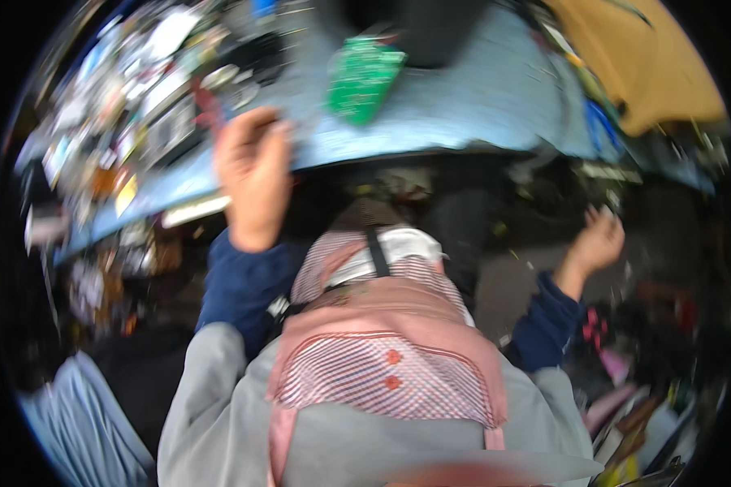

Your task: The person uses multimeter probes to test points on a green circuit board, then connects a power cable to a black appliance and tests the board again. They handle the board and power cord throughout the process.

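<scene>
The picture is smeared by motion. My left hand [252,174] is raised at the front edge of a blue worktable [479,105], back of the hand toward me and fingers curled; whether it holds anything is hidden. A small red thing [205,109] lies just left of its fingers. My right hand [599,242] is stretched out low on the right, below the table's edge, fingers apart and nothing visible in it. A green circuit board [362,77] lies on the table, beyond and right of my left hand.
Several small parts and packets [130,122] crowd the table's left side. A dark object [430,28] stands behind the board, and a yellow cloth [642,57] sits far right. Dark clutter [625,381] fills the floor. I wear a pink checked apron [382,373].
</scene>
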A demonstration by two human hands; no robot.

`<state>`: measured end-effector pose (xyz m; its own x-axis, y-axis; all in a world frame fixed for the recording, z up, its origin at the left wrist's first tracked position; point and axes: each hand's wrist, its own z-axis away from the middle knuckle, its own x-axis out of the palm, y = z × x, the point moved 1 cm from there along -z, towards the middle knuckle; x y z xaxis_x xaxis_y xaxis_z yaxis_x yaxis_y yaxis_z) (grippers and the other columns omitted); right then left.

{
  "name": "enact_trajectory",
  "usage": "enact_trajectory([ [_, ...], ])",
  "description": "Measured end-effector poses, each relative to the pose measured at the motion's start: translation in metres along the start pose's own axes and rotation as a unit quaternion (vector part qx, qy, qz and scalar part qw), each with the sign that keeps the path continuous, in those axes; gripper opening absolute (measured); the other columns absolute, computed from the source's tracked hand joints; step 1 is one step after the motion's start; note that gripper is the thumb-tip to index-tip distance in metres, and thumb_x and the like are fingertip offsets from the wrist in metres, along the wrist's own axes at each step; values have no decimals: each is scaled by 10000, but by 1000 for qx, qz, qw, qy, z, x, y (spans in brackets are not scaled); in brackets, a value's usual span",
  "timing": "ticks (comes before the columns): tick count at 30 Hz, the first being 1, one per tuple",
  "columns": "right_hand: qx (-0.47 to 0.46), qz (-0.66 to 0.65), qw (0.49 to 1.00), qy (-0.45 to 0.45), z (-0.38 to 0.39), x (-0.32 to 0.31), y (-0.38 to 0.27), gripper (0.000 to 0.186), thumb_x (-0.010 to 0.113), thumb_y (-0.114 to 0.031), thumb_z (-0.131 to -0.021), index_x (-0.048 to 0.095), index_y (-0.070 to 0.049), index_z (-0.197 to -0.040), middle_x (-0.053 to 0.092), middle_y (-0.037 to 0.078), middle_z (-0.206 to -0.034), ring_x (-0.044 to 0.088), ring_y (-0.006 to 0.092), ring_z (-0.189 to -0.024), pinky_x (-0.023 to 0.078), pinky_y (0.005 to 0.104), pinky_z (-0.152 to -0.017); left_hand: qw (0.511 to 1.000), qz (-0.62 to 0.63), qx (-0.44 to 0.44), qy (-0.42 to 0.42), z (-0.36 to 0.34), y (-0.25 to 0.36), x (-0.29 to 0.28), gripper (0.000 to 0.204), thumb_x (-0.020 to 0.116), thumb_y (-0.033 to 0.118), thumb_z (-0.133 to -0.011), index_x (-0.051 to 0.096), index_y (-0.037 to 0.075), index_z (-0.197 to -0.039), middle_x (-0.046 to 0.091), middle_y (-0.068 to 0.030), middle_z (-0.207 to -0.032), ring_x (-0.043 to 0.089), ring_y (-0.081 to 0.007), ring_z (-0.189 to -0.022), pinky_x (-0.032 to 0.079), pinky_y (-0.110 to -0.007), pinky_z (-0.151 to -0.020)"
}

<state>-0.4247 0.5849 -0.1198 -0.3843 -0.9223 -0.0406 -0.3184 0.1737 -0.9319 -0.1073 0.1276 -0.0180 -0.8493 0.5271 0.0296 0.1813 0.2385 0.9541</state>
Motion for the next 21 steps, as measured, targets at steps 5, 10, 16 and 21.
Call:
enact_trajectory([
  [5,39,-58,997,11,-5,14,4,257,731,-73,-1084,680,62,-1297,766,111,-1077,769,169,-910,641,297,-785,997,-77,7,-13,-18,-15,-16,260,742,44,-1062,698,-39,-1305,756,-61,-1043,650,-67,-778,512,-211,-647],
  [10,84,-83,993,7,-2,15,2,219,703,-72,-1098,684,65,-1267,754,91,-1066,735,135,-881,643,292,-760,990,-127,-40,-49,-36,-21,-14,302,742,84,-1069,678,-50,-1332,736,-52,-1055,618,-61,-758,485,-202,-596],
  [16,97,-56,993,27,-9,11,20,282,742,-87,-1077,660,82,-1288,748,149,-1108,776,218,-898,684,352,-778,980,-165,-76,-76,-39,-26,-14,305,752,90,-1052,690,-19,-1330,733,-43,-1061,612,-56,-753,474,-201,-590],
  [21,-75,73,988,113,12,-5,-13,265,759,-74,-1067,674,103,-1245,788,179,-1085,782,218,-876,659,333,-797,988,-140,57,33,-12,-8,12,573,781,-1,-960,589,24,-1499,710,-107,-1225,657,-96,-814,517,-260,-677],
])
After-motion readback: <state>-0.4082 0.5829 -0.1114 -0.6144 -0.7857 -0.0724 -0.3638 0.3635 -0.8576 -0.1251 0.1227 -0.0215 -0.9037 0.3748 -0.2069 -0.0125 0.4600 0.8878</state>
